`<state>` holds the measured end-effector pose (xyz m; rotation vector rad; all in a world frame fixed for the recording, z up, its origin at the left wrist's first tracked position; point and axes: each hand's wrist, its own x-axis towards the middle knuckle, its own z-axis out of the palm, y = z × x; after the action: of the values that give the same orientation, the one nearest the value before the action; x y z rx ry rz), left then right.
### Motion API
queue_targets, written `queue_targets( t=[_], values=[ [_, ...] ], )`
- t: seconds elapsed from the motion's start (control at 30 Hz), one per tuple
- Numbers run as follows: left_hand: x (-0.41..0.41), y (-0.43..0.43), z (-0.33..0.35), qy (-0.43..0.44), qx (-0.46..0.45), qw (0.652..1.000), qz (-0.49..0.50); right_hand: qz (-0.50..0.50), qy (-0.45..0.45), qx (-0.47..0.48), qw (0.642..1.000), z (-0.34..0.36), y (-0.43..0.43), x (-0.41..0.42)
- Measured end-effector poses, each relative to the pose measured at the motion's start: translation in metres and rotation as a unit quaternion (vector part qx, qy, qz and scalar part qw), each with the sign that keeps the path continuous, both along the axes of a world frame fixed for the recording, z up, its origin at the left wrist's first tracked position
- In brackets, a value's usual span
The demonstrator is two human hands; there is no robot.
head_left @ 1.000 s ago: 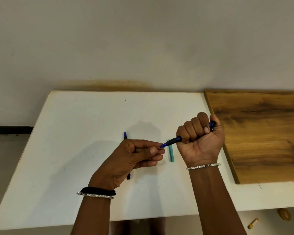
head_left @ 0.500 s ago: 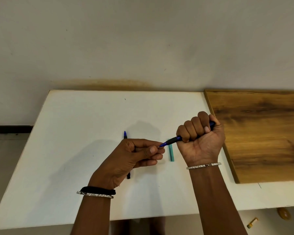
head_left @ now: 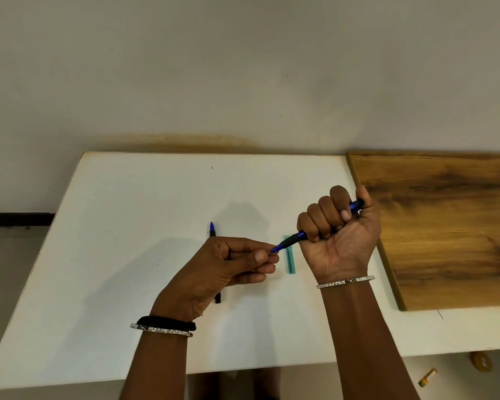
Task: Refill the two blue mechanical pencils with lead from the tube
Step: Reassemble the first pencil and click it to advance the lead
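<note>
My right hand (head_left: 339, 238) is fisted around a blue mechanical pencil (head_left: 290, 241) with a black grip, thumb on its rear end, tip pointing down-left. My left hand (head_left: 228, 267) pinches its thumb and forefinger right at that tip; any lead between them is too thin to see. The second blue pencil (head_left: 212, 230) lies on the white table (head_left: 127, 226), mostly hidden under my left hand, with its black end showing below the palm. The teal lead tube (head_left: 289, 259) lies flat between my two hands.
A brown wooden board (head_left: 445, 226) lies on the table's right part, close to my right hand. The wall runs along the table's far edge. On the floor at lower right lie a small yellow object (head_left: 427, 377) and a round brownish thing (head_left: 480, 361).
Almost nothing differs: both hands keep the same hold, with only a slight shift of the right fist and pencil.
</note>
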<state>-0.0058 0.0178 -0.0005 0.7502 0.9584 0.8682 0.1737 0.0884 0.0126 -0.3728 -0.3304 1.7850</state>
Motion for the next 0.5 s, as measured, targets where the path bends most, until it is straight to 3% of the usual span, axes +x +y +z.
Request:
queue_targets(
  t=[0.5],
  values=[
    [0.0045,0.0004,0.0024,0.015,-0.018,1.000,-0.015,0.037,0.008,0.015,0.999,-0.0014,-0.0008,-0.0056]
  ],
)
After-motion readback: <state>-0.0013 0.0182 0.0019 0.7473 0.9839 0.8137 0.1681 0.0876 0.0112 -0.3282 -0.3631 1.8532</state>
